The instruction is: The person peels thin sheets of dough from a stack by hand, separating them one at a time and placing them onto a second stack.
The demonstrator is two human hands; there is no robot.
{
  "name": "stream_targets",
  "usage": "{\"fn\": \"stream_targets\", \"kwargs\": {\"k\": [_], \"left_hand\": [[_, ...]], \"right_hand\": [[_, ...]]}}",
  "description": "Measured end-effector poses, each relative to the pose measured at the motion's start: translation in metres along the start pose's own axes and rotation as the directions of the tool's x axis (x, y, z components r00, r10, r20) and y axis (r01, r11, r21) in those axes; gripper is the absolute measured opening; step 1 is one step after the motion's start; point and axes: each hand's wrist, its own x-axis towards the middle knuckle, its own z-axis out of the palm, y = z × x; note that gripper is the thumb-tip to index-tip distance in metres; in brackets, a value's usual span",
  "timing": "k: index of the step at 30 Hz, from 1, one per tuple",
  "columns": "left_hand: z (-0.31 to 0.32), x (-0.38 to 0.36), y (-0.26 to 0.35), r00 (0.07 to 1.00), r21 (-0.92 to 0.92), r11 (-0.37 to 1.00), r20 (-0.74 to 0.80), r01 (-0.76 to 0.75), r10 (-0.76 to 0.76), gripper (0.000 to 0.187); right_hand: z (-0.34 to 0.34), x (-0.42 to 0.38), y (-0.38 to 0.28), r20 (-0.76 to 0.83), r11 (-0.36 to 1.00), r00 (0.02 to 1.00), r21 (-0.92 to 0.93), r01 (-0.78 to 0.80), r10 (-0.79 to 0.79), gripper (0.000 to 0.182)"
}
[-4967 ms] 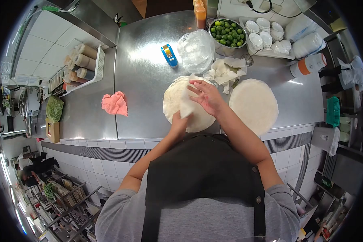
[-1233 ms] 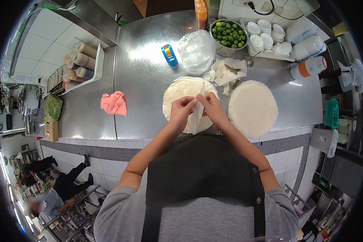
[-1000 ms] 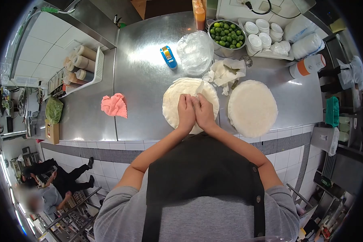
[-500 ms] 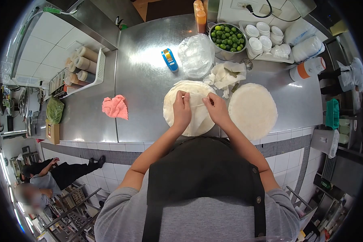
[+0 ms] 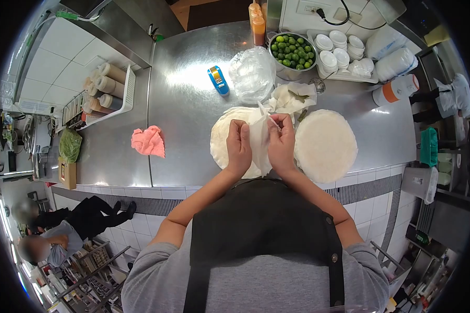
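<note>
Head view: your left hand [image 5: 238,147] and right hand [image 5: 282,143] are both up over the left stack of wrappers [image 5: 225,140], each grip pinched on one thin white sheet [image 5: 259,141] that hangs between them, lifted off the pile and folded loosely down the middle. The stack sits on the steel surface [image 5: 188,99] right in front of you, with the second round stack [image 5: 325,145] just beside it on the right.

Keep that pinch light and at the very edge; by the look of it the sheet is thin enough to tear if you tug. Peel slowly, drawing your hands apart evenly so the layers part rather than stretch. Keep it low over the pile so any stuck corner shows itself early.

Crumpled paper [image 5: 290,98] lies just beyond your fingers, and the clear plastic bag [image 5: 253,73] sits past that; keep the loose sheet from dragging into them. The bowl of limes [image 5: 293,50], the blue tape dispenser [image 5: 219,81] and the pink cloth [image 5: 148,141] are well clear of your hands.
</note>
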Motion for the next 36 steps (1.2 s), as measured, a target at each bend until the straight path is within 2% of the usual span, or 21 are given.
{"fn": "stream_targets", "kwargs": {"k": [1, 2, 3, 4, 5, 7, 8, 10, 11, 13, 14, 17, 19, 20, 21, 23, 25, 27, 28, 30, 36], "left_hand": [[0.000, 0.002, 0.008, 1.000, -0.051, 0.998, 0.005, -0.023, 0.023, 0.030], [-0.001, 0.004, 0.010, 1.000, -0.052, 0.998, 0.007, -0.023, 0.024, 0.030], [-0.002, 0.007, 0.011, 0.994, -0.081, 0.997, 0.105, -0.008, 0.017, 0.036], [-0.004, 0.010, 0.014, 0.980, -0.108, 0.994, 0.200, 0.009, 0.012, 0.043], [-0.005, 0.012, 0.016, 0.980, -0.109, 0.994, 0.198, 0.008, 0.013, 0.043], [-0.006, 0.018, 0.024, 0.962, 0.069, 0.997, 0.272, -0.015, -0.004, 0.052], [-0.005, 0.019, 0.028, 0.962, 0.069, 0.997, 0.272, -0.016, -0.003, 0.052], [-0.001, 0.020, 0.032, 0.929, -0.152, 0.941, 0.269, 0.301, -0.254, 0.043], [-0.001, 0.020, 0.030, 0.929, -0.152, 0.941, 0.271, 0.302, -0.254, 0.043], [-0.005, 0.022, 0.027, 0.867, -0.228, 0.849, 0.278, 0.478, -0.413, 0.038], [-0.007, 0.024, 0.026, 0.867, -0.227, 0.849, 0.281, 0.477, -0.412, 0.038], [-0.018, 0.029, 0.028, 0.865, 0.013, 0.895, 0.254, 0.445, -0.434, 0.028], [-0.019, 0.029, 0.018, 0.863, 0.023, 0.883, 0.198, 0.469, -0.464, 0.026], [-0.020, 0.029, 0.012, 0.859, 0.031, 0.870, 0.142, 0.492, -0.491, 0.024], [-0.019, 0.028, 0.007, 0.861, 0.031, 0.871, 0.139, 0.490, -0.490, 0.024], [-0.013, 0.024, -0.002, 0.880, -0.134, 0.873, -0.018, 0.469, -0.475, 0.020], [-0.006, 0.020, -0.006, 0.897, -0.173, 0.884, 0.000, 0.435, -0.442, 0.020], [-0.004, 0.016, -0.005, 0.912, -0.212, 0.890, 0.014, 0.404, -0.410, 0.021], [-0.004, 0.015, -0.001, 0.919, -0.131, 0.910, 0.084, 0.394, -0.386, 0.023], [-0.004, 0.013, 0.001, 0.919, -0.051, 0.926, 0.154, 0.375, -0.364, 0.024], [-0.009, 0.008, 0.008, 0.931, 0.018, 0.950, 0.194, 0.311, -0.308, 0.026]], "right_hand": [[-0.001, 0.000, -0.010, -0.002, 1.000, 1.000, 0.000, 0.001, -0.001, 0.012], [-0.003, 0.001, -0.022, 0.112, 0.989, 0.992, -0.134, 0.066, -0.051, 0.013], [-0.004, 0.001, -0.031, 0.231, 0.955, 0.969, -0.257, 0.145, -0.085, 0.015], [-0.005, 0.002, -0.036, 0.231, 0.955, 0.969, -0.258, 0.147, -0.086, 0.015], [-0.006, 0.003, -0.040, 0.306, 0.943, 0.948, -0.284, 0.176, -0.085, 0.016], [-0.007, 0.003, -0.043, 0.381, 0.929, 0.921, -0.304, 0.209, -0.082, 0.018], [-0.008, 0.004, -0.044, 0.386, 0.944, 0.919, -0.266, 0.193, -0.079, 0.017], [-0.009, 0.005, -0.042, 0.388, 0.958, 0.919, -0.229, 0.174, -0.074, 0.017], [-0.010, 0.006, -0.040, 0.367, 0.984, 0.930, -0.156, 0.089, -0.026, 0.017], [-0.015, 0.011, -0.032, 0.346, 0.997, 0.938, -0.080, 0.006, 0.023, 0.017], [-0.020, 0.016, -0.026, 0.334, 0.996, 0.942, -0.092, -0.002, 0.032, 0.014], [-0.025, 0.018, -0.009, 0.298, 0.991, 0.954, -0.132, 0.014, 0.026, 0.011], [-0.026, 0.017, 0.006, 0.274, 0.986, 0.962, -0.162, 0.041, 0.005, 0.011], [-0.026, 0.016, 0.017, 0.191, 0.983, 0.981, -0.182, 0.001, 0.034, 0.011], [-0.024, 0.015, 0.022, 0.108, 0.980, 0.992, -0.197, -0.041, 0.063, 0.011], [-0.024, 0.011, 0.031, 0.083, 0.983, 0.993, -0.168, -0.069, 0.084, 0.011], [-0.025, 0.010, 0.034, 0.051, 0.985, 0.993, -0.141, -0.102, 0.110, 0.012], [-0.025, 0.008, 0.030, 0.185, 0.975, 0.980, -0.218, -0.035, 0.077, 0.028], [-0.025, 0.008, 0.025, 0.186, 0.975, 0.979, -0.218, -0.036, 0.077, 0.028], [-0.026, 0.012, 0.013, 0.347, 0.923, 0.927, -0.386, 0.001, 0.144, 0.038], [-0.033, 0.034, 0.004, 0.468, 0.908, 0.848, -0.419, -0.035, 0.249, 0.040]]}}
